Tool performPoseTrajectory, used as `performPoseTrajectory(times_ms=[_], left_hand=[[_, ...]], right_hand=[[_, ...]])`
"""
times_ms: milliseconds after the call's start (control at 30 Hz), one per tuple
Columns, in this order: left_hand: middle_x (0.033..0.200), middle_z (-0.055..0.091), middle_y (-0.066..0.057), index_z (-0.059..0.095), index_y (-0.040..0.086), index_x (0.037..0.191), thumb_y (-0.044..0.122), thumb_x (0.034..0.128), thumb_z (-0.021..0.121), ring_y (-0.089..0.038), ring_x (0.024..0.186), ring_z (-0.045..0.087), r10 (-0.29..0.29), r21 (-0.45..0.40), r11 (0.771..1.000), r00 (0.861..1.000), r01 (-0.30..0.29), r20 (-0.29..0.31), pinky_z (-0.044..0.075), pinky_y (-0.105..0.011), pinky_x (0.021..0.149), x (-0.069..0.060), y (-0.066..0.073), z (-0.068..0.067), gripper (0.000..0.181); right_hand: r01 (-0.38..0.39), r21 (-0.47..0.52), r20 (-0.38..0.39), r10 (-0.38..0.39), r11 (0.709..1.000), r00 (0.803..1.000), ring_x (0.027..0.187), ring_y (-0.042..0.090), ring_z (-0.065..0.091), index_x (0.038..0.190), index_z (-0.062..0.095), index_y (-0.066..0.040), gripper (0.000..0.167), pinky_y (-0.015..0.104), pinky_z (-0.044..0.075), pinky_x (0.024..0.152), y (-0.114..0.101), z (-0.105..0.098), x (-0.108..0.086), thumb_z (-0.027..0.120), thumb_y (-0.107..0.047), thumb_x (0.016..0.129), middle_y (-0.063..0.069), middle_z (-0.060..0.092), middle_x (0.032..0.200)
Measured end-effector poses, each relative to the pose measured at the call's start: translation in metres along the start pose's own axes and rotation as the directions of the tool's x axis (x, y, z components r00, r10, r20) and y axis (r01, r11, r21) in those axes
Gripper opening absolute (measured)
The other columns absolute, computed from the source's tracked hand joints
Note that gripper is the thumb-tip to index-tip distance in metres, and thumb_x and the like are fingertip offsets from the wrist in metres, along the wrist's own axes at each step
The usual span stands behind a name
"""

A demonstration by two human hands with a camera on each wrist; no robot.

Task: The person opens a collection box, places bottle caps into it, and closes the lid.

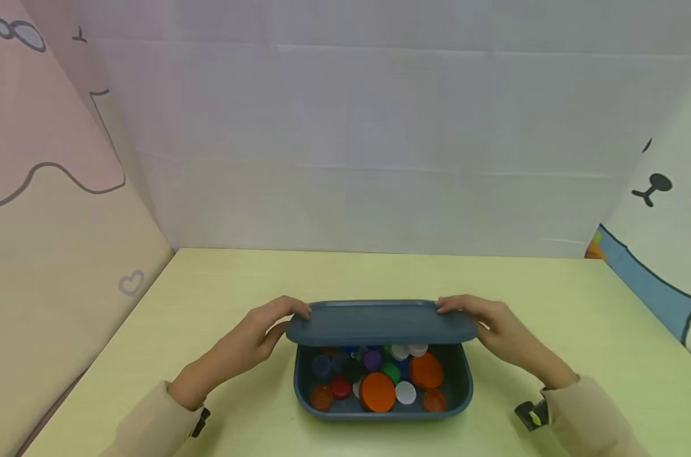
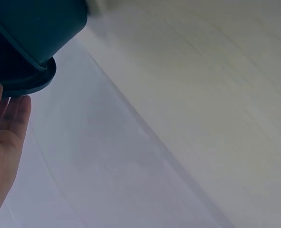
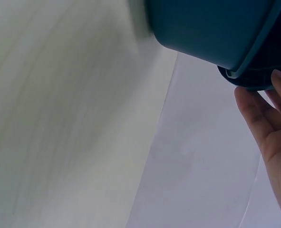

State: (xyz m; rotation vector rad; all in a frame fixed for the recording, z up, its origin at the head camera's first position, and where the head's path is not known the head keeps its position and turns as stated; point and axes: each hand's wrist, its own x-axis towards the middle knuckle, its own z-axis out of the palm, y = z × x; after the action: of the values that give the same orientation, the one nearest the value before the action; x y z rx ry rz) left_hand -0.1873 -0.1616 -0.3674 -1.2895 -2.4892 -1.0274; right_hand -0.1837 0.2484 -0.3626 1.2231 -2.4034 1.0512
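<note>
A dark blue-grey box sits on the table, holding bottle caps of many colours. Over its far part is a tilted lid of the same colour, raised at the near edge, so the front half of the box shows. My left hand pinches the lid's left end between thumb and fingers. At the right end, my right hand grips the lid likewise. Both wrist views show fingertips at the lid's rim, beside the box's outer wall. Among the caps are large orange caps, a white cap and a red cap. The lid hides the caps farther back.
The pale yellow table extends around the box. A white sheet hangs behind it. Cartoon-printed cloths stand at the left and the right of the table.
</note>
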Motion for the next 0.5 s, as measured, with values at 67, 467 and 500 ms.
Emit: performPoseTrajectory(times_ms=[67, 467, 500], left_hand=[[0.118, 0.054, 0.002, 0.051, 0.018, 0.114, -0.015, 0.0833, 0.051, -0.015, 0.118, 0.050, 0.008, 0.021, 1.000, 1.000, -0.009, 0.017, 0.047, -0.030, 0.091, -0.002, 0.002, 0.002, 0.045], [0.122, 0.053, 0.003, 0.055, 0.016, 0.104, -0.013, 0.0802, 0.058, -0.017, 0.121, 0.050, 0.046, 0.243, 0.968, 0.998, -0.057, 0.053, 0.048, -0.020, 0.087, -0.013, 0.006, 0.013, 0.038], [0.122, 0.054, 0.003, 0.055, 0.016, 0.104, -0.012, 0.0805, 0.058, -0.016, 0.120, 0.051, 0.058, 0.259, 0.963, 0.997, -0.070, 0.051, 0.047, -0.020, 0.088, -0.014, 0.006, 0.013, 0.036]], right_hand=[[0.018, -0.007, 0.009, -0.018, 1.000, 1.000, 0.122, 0.003, 0.047, 0.110, 0.060, -0.009, 0.052, 0.013, 0.043, 0.090, -0.001, 0.001, -0.002, 0.048, 0.028, 0.074, 0.020, 0.059, 0.116], [0.081, -0.174, 0.010, -0.080, 0.981, 0.997, 0.128, 0.003, 0.040, 0.109, 0.061, -0.010, 0.055, 0.007, 0.035, 0.094, -0.002, 0.012, -0.013, 0.057, 0.027, 0.068, 0.016, 0.057, 0.118], [0.085, -0.187, 0.011, -0.085, 0.979, 0.996, 0.128, 0.003, 0.040, 0.109, 0.062, -0.009, 0.055, 0.007, 0.035, 0.095, -0.002, 0.012, -0.014, 0.058, 0.027, 0.067, 0.017, 0.057, 0.118]])
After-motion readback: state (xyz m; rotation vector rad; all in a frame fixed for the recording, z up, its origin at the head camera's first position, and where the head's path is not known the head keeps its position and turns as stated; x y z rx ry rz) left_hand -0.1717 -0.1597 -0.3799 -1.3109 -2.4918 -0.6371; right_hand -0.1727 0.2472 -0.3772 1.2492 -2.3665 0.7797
